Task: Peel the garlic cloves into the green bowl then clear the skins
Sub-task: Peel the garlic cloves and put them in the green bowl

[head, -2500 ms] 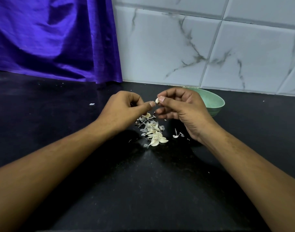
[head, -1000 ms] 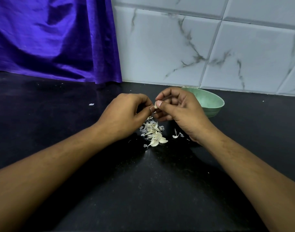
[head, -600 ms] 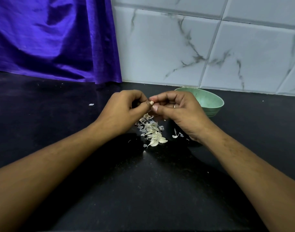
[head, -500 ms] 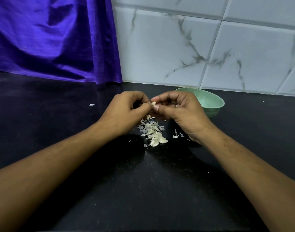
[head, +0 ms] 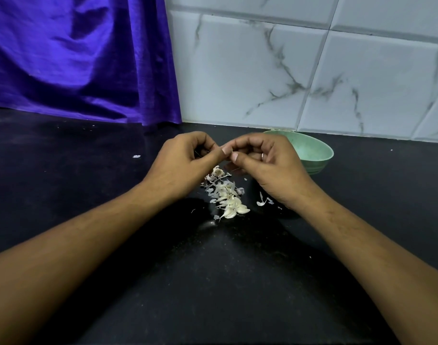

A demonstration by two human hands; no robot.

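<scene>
Clove point(head: 227, 152) pinched between fingertips of both hands, held above desk point(head: 213, 282), mostly hidden by thumbs. Left hand point(head: 185, 165) and right hand point(head: 270, 165) curled narrow, thumb tips touching. Ring point(head: 262, 156) on right hand finger. Pile point(head: 228, 197) of cloves and skins on desk just below hands. Loose skin point(head: 262, 201) beside right wrist. Small scrap point(head: 136, 156) well apart, left. Bowl point(head: 312, 151) upright behind right hand, near tiled wall point(head: 262, 70); contents hidden. Purple cloth point(head: 76, 58) hangs back left.
</scene>
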